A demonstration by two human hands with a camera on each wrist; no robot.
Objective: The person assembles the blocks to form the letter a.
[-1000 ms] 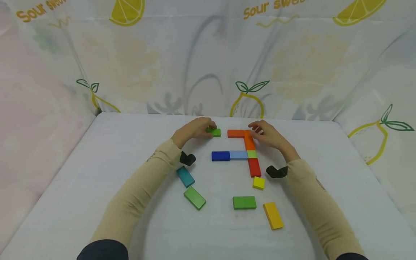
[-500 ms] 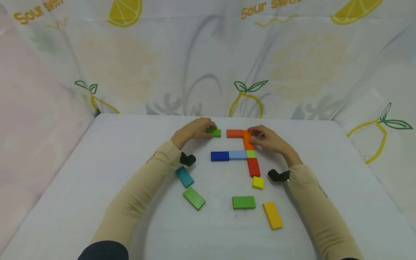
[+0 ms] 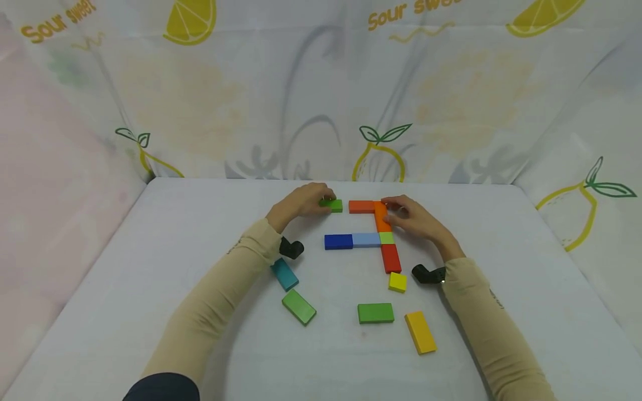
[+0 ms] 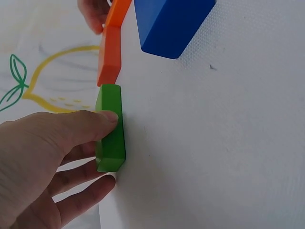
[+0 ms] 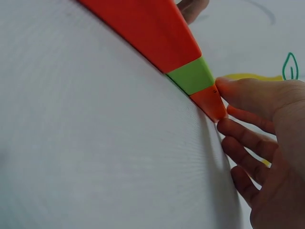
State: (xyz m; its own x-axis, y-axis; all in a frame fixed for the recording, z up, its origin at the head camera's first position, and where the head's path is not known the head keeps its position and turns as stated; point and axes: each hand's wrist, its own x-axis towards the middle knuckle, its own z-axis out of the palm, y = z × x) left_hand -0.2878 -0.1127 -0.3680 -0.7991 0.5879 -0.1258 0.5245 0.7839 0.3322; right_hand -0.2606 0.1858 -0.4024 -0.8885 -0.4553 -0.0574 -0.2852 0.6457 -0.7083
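Note:
My left hand (image 3: 303, 199) pinches a green block (image 3: 336, 206) at the far side of the table. In the left wrist view the thumb lies on one face of this green block (image 4: 112, 129), with fingers behind it. To its right a red-orange block (image 3: 361, 206) meets the far end of an orange block (image 3: 382, 217) at a corner. My right hand (image 3: 413, 217) holds that orange block (image 5: 208, 103) with thumb and fingertips at its side and far end. A light green block (image 3: 386, 238), a red block (image 3: 391, 258) and a yellow block (image 3: 398, 282) continue the line nearer.
A dark blue block (image 3: 338, 241) and a light blue block (image 3: 366, 240) run left from the light green one. Nearer lie a teal block (image 3: 285, 274), two green blocks, one tilted (image 3: 298, 307) and one level (image 3: 375, 313), and an amber block (image 3: 420, 332). A lemon-print cloth (image 3: 281, 83) stands behind.
My right hand has come in against the orange block, its fingertips shifting slightly left and nearer onto it. The left hand keeps its pinch on the green block.

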